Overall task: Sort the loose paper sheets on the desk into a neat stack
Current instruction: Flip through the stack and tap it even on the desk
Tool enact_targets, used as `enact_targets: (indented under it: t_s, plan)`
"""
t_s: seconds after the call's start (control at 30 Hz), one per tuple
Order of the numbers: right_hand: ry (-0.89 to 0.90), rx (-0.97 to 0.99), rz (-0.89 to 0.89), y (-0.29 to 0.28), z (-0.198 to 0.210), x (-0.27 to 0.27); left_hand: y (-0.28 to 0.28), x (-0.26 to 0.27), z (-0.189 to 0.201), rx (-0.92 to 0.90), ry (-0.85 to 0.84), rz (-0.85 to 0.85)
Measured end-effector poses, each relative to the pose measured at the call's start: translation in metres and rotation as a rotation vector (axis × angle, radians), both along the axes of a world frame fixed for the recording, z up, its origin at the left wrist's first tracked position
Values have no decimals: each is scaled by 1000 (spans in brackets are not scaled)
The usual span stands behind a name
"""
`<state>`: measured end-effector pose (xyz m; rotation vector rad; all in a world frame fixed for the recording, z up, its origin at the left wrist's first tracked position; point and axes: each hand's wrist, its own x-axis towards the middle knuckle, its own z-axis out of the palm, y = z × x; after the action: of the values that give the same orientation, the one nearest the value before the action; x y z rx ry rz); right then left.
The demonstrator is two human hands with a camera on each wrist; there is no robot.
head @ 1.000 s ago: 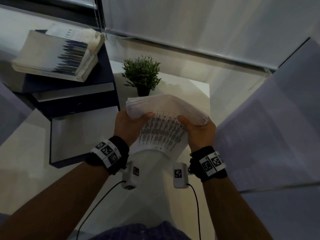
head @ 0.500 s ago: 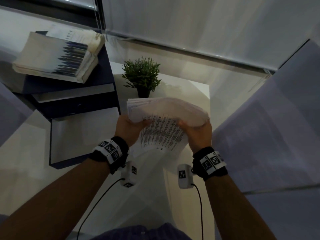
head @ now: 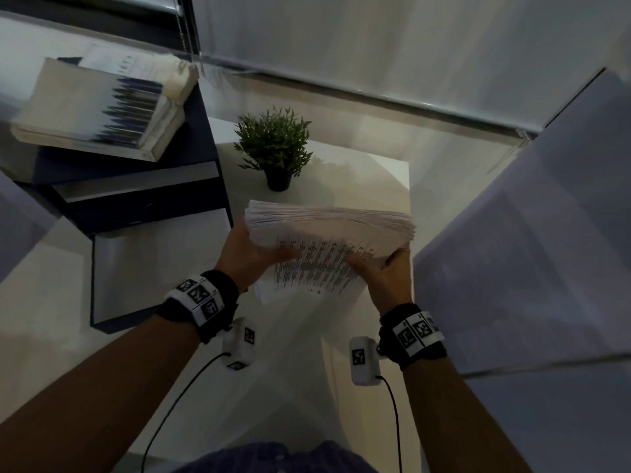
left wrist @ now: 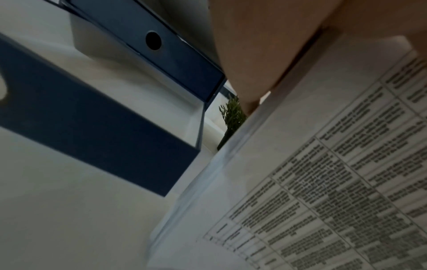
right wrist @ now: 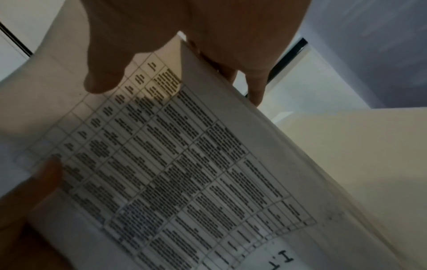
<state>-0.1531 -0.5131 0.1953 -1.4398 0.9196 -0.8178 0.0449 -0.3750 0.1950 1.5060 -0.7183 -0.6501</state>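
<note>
A thick stack of printed paper sheets (head: 327, 240) stands on edge on the white desk (head: 293, 363), its upper edge fanned and uneven. My left hand (head: 252, 257) grips its left side, thumb on the printed face. My right hand (head: 382, 271) grips the right side, thumb in front and fingers behind. The left wrist view shows the stack of sheets (left wrist: 323, 182) with its table of text and my left hand (left wrist: 258, 54) along its edge. In the right wrist view my right hand (right wrist: 161, 60) pinches the sheets (right wrist: 173, 164) with its thumb on the face.
A small potted plant (head: 275, 148) stands just behind the stack. To the left is a dark blue tray unit (head: 143, 199) with a bound pile of paper (head: 92, 107) on top. A grey panel (head: 532, 240) rises on the right.
Both hands have kept their hold and the stack has dropped slightly and tipped more upright, its top edges spreading into a flatter fan.
</note>
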Motion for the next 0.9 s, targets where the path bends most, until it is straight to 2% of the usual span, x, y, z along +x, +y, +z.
enact_targets:
  t_s: [0.13, 0.5, 0.9]
  plan:
    - [-10, 36, -7, -3, -2, 2, -3, 1, 2, -24, 74, -42]
    - [-56, 44, 7, -13, -6, 6, 0, 15, 6, 40, 19, -147]
    - [158, -2, 88, -20, -52, 11, 4, 15, 1, 98, 36, -130]
